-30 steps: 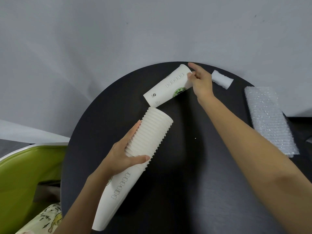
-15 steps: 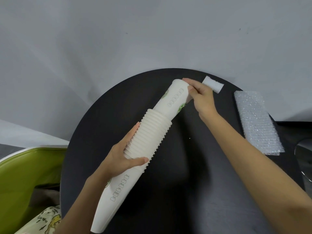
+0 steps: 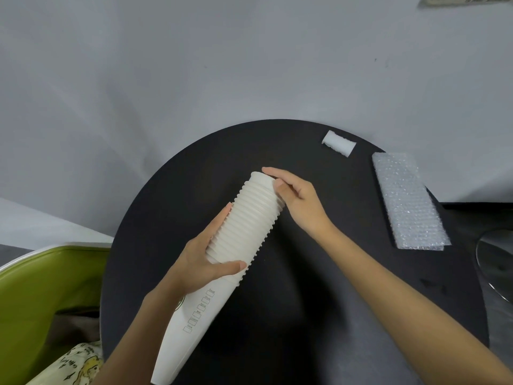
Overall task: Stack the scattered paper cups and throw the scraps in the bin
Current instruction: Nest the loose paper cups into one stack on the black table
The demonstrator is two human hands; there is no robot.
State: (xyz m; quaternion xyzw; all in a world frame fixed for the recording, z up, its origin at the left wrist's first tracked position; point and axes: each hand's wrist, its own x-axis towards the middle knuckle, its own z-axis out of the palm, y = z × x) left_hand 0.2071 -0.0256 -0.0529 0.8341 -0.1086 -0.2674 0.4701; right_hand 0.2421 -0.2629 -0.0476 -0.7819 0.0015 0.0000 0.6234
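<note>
While the cup stack (image 3: 249, 226) is held tilted over the table (image 3: 277, 329), gripped mid-length by the left hand (image 3: 200, 262), its top end is pinched by the right hand (image 3: 299, 201); stacking seems finished. Next, the foam scrap (image 3: 339, 143) and bubble wrap (image 3: 408, 201) must be carried to the green bin (image 3: 41, 287).

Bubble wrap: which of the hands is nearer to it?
Right. The right hand holds the top of the cup stack, left of the bubble wrap; the left hand grips the stack's middle, farther off.
</note>
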